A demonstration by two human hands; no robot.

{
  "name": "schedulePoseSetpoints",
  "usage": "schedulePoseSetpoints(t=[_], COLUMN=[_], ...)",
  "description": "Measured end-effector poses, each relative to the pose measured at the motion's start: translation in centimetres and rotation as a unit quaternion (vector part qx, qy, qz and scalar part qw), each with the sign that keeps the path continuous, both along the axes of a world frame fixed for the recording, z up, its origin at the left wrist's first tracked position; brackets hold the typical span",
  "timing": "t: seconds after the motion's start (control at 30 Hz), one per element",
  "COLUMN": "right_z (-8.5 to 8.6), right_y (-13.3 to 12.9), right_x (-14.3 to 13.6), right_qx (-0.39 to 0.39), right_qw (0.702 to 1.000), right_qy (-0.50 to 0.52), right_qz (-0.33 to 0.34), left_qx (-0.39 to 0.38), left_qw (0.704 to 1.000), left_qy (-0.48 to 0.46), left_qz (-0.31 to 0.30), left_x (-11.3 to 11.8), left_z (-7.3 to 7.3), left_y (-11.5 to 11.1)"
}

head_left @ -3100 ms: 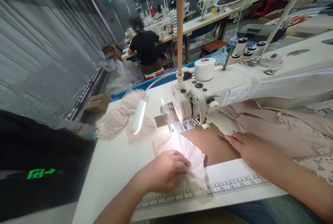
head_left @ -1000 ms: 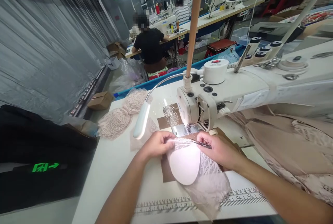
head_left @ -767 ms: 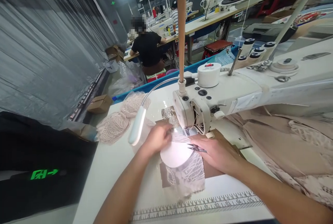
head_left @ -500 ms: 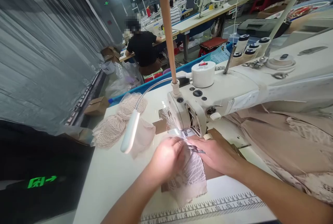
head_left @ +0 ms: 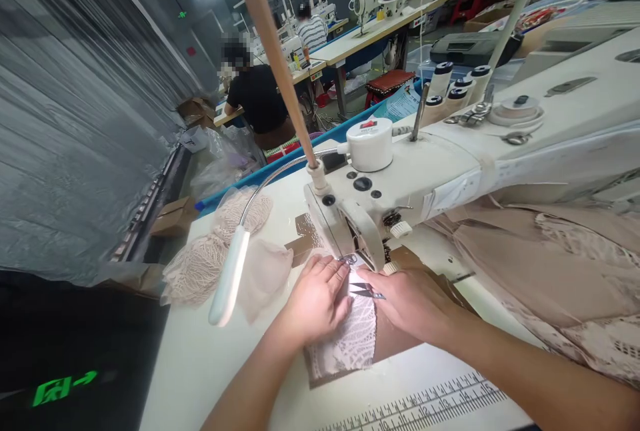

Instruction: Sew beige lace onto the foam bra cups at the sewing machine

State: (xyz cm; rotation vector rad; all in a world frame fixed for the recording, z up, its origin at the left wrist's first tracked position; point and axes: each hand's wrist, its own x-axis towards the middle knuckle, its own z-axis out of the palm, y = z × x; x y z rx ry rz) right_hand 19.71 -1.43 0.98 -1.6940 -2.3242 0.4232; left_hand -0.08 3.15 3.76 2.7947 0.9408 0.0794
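A white lace piece (head_left: 350,341) lies flat on a brown patch of the table, right in front of the needle of the white sewing machine (head_left: 400,177). My left hand (head_left: 315,301) presses flat on the lace's left side, fingers pointing at the presser foot. My right hand (head_left: 407,304) rests on the lace's right edge and holds small thread snips (head_left: 367,292), their tips pointing left between my hands.
A gooseneck lamp (head_left: 227,277) hangs over the table at the left. Lace cups (head_left: 215,251) are piled behind it. Beige lace fabric (head_left: 560,271) is heaped at the right under the machine arm. A printed ruler (head_left: 425,404) runs along the near edge. A person sits at a farther table.
Both hands turned the lace piece over, hiding its white padded side, then pushed it forward and flattened it under the needle. The view tilted left.
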Motion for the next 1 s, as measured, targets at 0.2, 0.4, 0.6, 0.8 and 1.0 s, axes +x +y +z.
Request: schedulePoseSetpoints(t=[0.2, 0.4, 0.6, 0.8, 1.0], right_z=[0.2, 0.8, 0.5, 0.9, 0.5], right_y=[0.0, 0.1, 0.2, 0.1, -0.2], right_x=[0.1, 0.1, 0.1, 0.6, 0.8], right_qx=[-0.003, -0.008, -0.016, -0.011, 0.012], right_qw=[1.0, 1.0, 1.0, 0.994, 0.993], right_qy=[-0.01, -0.011, 0.002, 0.044, 0.026], right_qz=[0.003, 0.01, 0.02, 0.103, 0.113], left_qx=[-0.004, 0.028, 0.059, 0.092, 0.053], left_qw=[1.0, 0.999, 0.998, 0.993, 0.989], left_qy=[0.003, 0.01, 0.002, -0.058, -0.105], left_qz=[-0.013, -0.012, -0.022, -0.051, -0.095], left_x=[-0.3, -0.4, -0.7, -1.6, -1.8], left_z=[0.1, -0.3, -0.6, -1.3, -2.0], left_y=[0.7, 0.5, 1.1, 1.2, 0.9])
